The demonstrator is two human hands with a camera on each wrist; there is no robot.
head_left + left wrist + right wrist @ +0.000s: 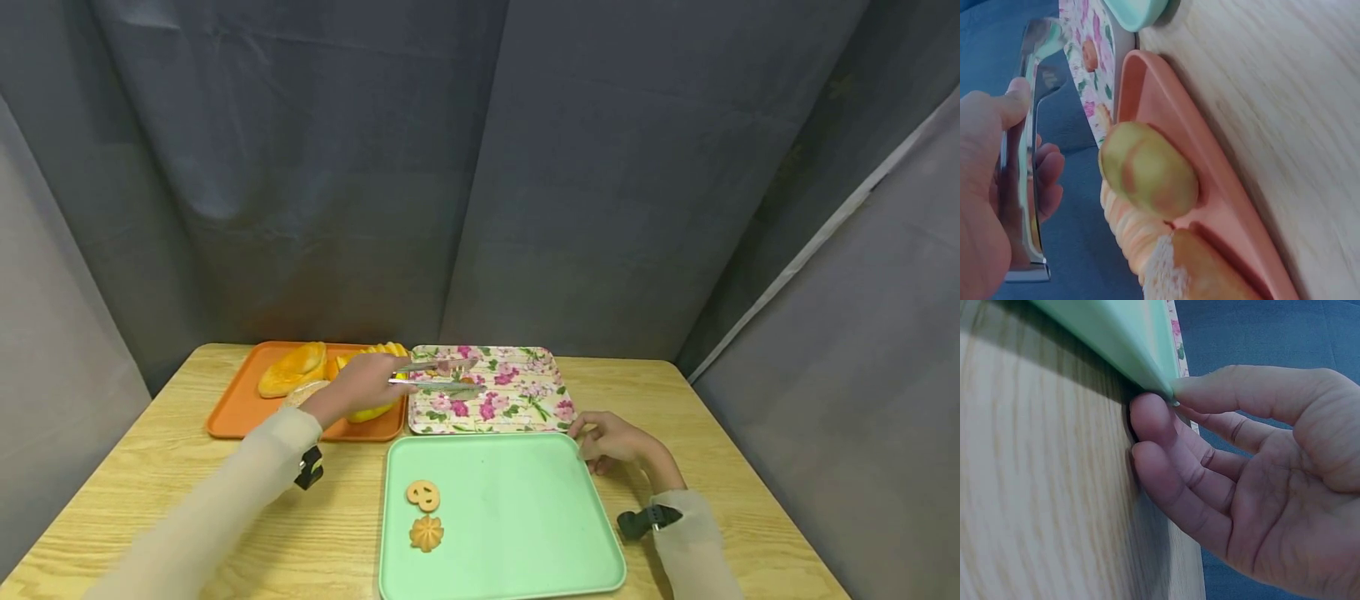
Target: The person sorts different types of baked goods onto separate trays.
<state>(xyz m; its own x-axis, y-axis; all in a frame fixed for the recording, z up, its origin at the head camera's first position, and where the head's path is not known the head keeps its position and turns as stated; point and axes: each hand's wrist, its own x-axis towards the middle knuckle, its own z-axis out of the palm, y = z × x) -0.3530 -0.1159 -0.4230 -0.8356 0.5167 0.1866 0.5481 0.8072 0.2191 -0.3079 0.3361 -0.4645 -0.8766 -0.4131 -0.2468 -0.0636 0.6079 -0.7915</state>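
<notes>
slim, shiny metal tongs (1016,212) with broad, flattened tips are held in the curled fingers of the left hand (365,382), those tips apart over a flower-printed tray (528,408). the right hand (617,440) pinches the far right corner of a smooth, shallow mint-green tray (525,517) bearing two tan biscuits (426,534). the pale wood-grained tabletop (315,542) also carries an orange tray (240,408) of breads (294,369), with dark grey-blue curtains (337,167) behind.
</notes>
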